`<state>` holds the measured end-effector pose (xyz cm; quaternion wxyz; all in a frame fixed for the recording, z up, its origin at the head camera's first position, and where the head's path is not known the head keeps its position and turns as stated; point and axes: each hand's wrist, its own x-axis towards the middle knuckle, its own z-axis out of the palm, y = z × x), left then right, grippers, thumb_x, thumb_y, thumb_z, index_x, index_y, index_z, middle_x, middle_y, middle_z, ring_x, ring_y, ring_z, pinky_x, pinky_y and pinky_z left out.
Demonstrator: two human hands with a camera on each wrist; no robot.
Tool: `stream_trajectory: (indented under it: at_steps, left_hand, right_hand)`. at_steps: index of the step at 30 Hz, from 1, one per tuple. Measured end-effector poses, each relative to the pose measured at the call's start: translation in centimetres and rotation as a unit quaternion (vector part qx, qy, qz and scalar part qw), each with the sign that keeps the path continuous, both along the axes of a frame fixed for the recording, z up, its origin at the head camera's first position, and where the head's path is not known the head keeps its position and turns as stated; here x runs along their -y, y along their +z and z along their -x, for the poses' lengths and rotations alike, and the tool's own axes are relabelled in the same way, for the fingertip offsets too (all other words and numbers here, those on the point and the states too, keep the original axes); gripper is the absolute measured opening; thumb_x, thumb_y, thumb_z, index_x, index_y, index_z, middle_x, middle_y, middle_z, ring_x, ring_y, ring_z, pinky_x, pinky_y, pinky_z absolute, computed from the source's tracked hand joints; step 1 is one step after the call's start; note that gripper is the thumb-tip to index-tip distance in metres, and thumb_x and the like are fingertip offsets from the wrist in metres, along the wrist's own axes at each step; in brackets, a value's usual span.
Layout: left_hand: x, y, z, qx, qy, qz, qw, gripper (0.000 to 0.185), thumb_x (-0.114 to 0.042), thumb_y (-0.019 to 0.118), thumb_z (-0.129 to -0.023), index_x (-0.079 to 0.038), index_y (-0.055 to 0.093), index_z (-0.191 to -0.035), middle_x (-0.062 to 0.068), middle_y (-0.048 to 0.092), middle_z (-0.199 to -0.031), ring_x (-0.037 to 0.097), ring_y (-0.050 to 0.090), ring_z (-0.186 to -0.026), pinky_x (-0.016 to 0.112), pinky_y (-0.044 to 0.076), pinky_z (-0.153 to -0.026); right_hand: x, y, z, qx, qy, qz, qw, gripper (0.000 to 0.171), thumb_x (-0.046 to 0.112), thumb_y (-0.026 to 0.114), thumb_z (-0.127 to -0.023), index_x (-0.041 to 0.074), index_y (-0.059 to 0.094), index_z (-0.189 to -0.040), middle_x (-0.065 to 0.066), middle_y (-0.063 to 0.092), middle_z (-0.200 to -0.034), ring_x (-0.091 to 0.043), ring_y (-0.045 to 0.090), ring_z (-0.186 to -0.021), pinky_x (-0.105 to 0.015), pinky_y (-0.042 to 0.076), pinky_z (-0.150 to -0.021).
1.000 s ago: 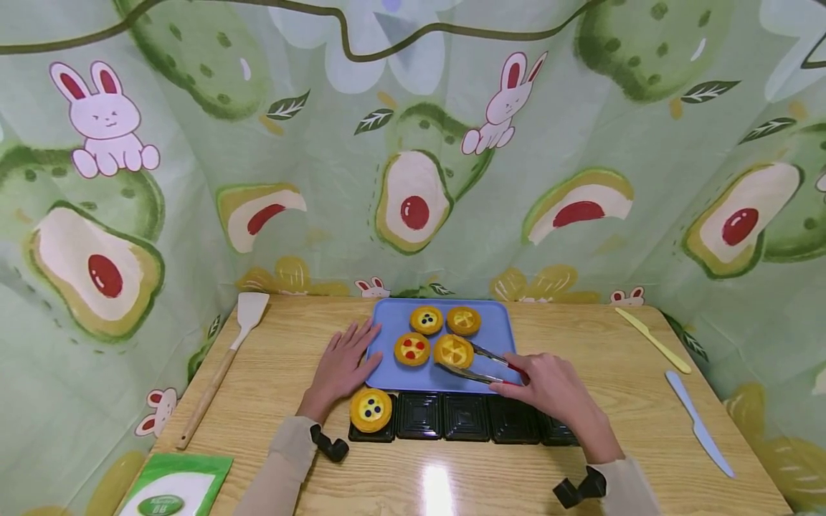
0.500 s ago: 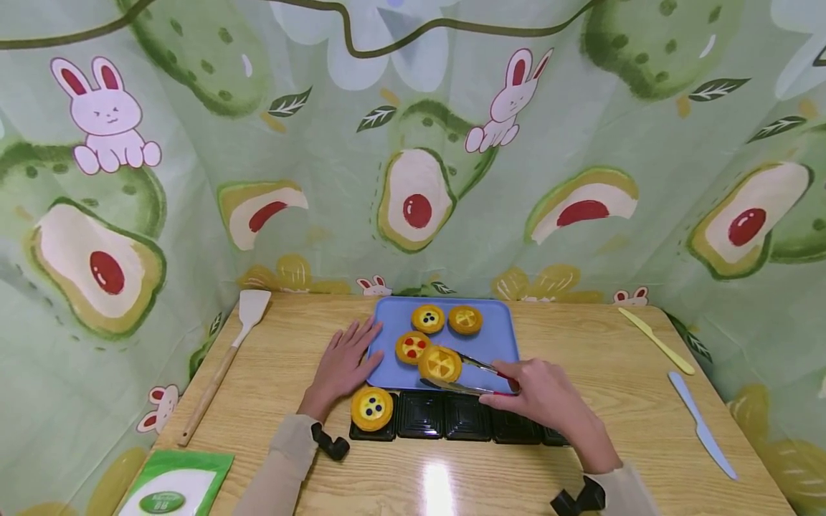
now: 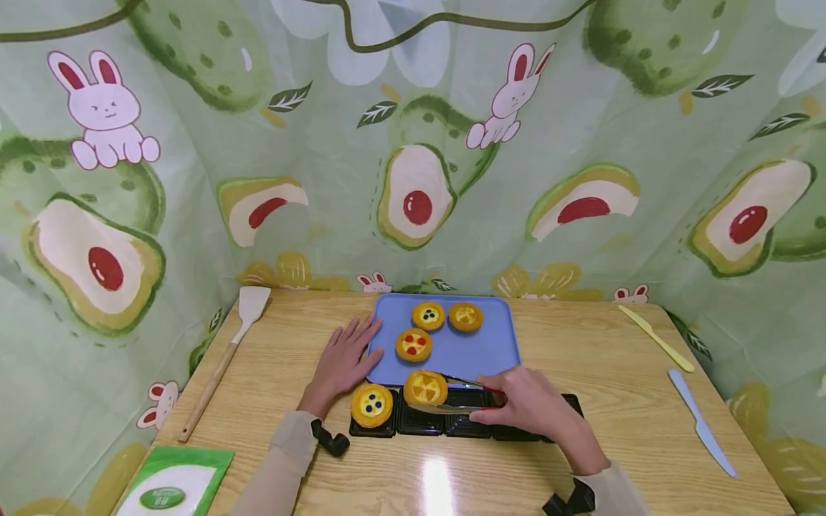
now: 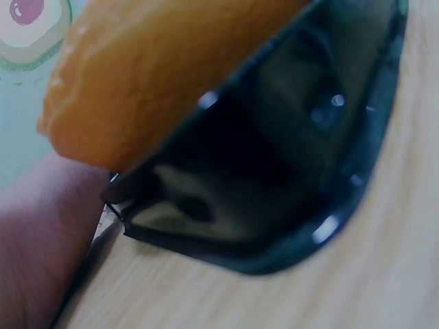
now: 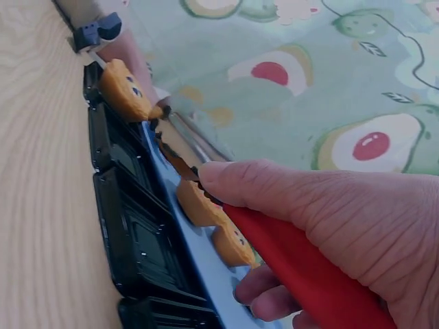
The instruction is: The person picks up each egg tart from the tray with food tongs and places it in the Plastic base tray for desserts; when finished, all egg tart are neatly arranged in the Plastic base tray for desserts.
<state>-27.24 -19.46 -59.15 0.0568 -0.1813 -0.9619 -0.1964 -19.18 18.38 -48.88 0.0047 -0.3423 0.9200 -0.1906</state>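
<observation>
My right hand grips metal tongs with red handles. The tongs pinch a yellow-topped tart just over the second cup of a black tray, at the table's front. The first cup holds a tart with blue dots, which also fills the left wrist view as an orange tart. My left hand lies flat on the table with straight fingers touching the left edge of the blue tray. Three more tarts sit on that tray.
A wooden-handled spatula lies at the left. A yellow knife and a pale blue knife lie at the right. A green packet sits at the front left corner. A printed curtain closes in the table on three sides.
The tongs carried the yellow-topped tart off the blue tray, toward me and left, to above the black tray's second cup. My left hand stayed put.
</observation>
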Motion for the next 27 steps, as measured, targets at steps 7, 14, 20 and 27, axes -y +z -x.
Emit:
stream_trajectory:
  at_steps: [7, 14, 20, 27]
  left_hand:
    - [0.0, -0.1, 0.1, 0.001, 0.002, 0.004, 1.0, 0.066, -0.058, 0.041, -0.108, -0.03, 0.028, -0.167, -0.005, 0.022, -0.173, 0.032, 0.018, -0.16, 0.059, 0.013, -0.126]
    - [0.0, 0.0, -0.1, -0.003, 0.005, -0.002, 1.0, 0.066, -0.056, 0.043, -0.108, -0.028, 0.031, -0.166, -0.003, 0.025, -0.173, 0.033, 0.02, -0.16, 0.06, 0.014, -0.126]
    - [0.1, -0.3, 0.0, -0.008, 0.003, -0.006, 0.9999, 0.066, -0.056, 0.043, -0.108, -0.028, 0.032, -0.166, -0.003, 0.025, -0.173, 0.034, 0.02, -0.16, 0.061, 0.014, -0.125]
    - [0.2, -0.7, 0.2, -0.014, 0.0, -0.001, 0.9999, 0.067, -0.059, 0.04, -0.108, -0.029, 0.031, -0.167, -0.004, 0.024, -0.173, 0.033, 0.02, -0.16, 0.061, 0.015, -0.125]
  right_hand:
    - [0.5, -0.7, -0.1, 0.026, 0.035, 0.008, 0.999, 0.039, 0.051, 0.083, -0.086, 0.019, 0.062, -0.078, 0.019, 0.036, -0.058, 0.004, 0.031, -0.051, -0.019, 0.021, -0.048]
    - [0.6, -0.8, 0.0, 0.05, 0.032, -0.001, 0.998, 0.037, 0.052, 0.082, -0.086, 0.02, 0.066, -0.08, 0.018, 0.038, -0.058, 0.004, 0.032, -0.051, -0.02, 0.022, -0.048]
    - [0.5, -1.0, 0.1, 0.061, 0.026, -0.006, 0.998, 0.034, 0.053, 0.083, -0.085, 0.022, 0.07, -0.085, 0.017, 0.04, -0.057, 0.003, 0.033, -0.051, -0.02, 0.022, -0.048]
    - [0.6, -1.2, 0.1, 0.06, 0.029, 0.001, 0.998, 0.041, 0.054, 0.083, -0.085, 0.018, 0.065, -0.076, 0.017, 0.038, -0.058, 0.003, 0.031, -0.051, -0.021, 0.021, -0.049]
